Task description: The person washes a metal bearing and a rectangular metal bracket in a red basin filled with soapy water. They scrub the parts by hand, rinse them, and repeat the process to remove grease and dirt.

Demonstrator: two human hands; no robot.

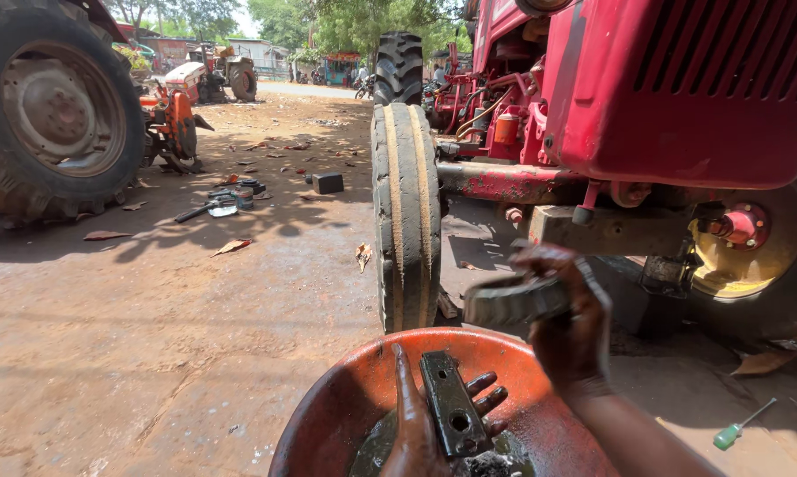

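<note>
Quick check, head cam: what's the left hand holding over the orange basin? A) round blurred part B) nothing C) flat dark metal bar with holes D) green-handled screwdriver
C: the left hand lies in the orange basin with a flat dark metal bar across its fingers; the round blurred part is in the right hand, and the screwdriver lies on the ground.

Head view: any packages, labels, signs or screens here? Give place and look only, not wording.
No packages or screens show.
Shopfront: far background beside the trees, a small stall with blue and red panels, possibly signboards; too small to tell.
Red tractor hood: upper right, no label shows on the slotted panel.
Near the hands: left hand holds a dark metal plate over the orange basin; nothing labelled.
</note>
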